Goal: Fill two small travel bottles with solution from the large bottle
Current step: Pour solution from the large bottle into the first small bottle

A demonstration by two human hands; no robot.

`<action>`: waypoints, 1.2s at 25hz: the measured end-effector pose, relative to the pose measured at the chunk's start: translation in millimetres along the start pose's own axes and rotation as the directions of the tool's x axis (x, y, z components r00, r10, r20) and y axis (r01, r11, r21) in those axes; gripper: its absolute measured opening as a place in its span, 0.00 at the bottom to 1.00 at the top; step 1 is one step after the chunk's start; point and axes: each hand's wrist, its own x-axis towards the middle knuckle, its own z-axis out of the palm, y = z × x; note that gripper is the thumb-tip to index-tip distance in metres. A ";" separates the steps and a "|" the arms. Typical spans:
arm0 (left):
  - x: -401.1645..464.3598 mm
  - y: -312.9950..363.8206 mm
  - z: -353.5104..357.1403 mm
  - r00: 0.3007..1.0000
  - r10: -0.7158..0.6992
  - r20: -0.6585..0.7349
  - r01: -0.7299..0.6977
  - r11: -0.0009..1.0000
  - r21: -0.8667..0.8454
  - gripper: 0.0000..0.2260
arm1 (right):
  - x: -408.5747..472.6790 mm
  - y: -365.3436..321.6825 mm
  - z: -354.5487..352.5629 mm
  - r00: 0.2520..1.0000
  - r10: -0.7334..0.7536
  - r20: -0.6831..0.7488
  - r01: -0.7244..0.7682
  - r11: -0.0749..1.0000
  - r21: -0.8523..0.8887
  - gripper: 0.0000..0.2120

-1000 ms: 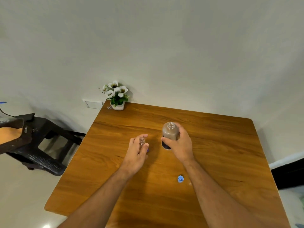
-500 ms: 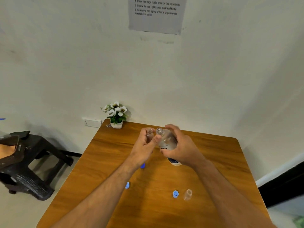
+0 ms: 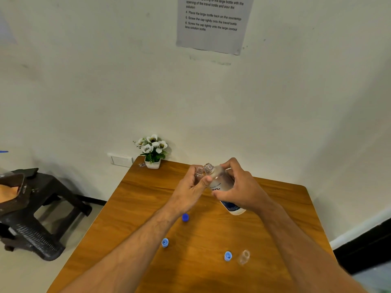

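Left hand [image 3: 190, 187] pinches 1 small travel bottle [image 3: 198, 172] above the table, right hand [image 3: 239, 187] grips the tilted large bottle [image 3: 220, 182], so I'd keep mouths touching and tip slowly.

Both forearms reach out, meeting in front. The left hand [image 3: 191, 187] and right hand [image 3: 241, 187] are curled, fingers gripping.

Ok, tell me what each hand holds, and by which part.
Left hand pinches the small clear travel bottle just below its neck. Right hand grips the large clear labelled bottle round its body.
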 end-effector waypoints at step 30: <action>4.9 -14.6 8.5 0.999 0.020 -0.049 -0.015 0.996 0.086 0.44 | 16.6 -15.4 -35.5 0.986 -0.071 0.154 0.123 0.925 -0.359 0.32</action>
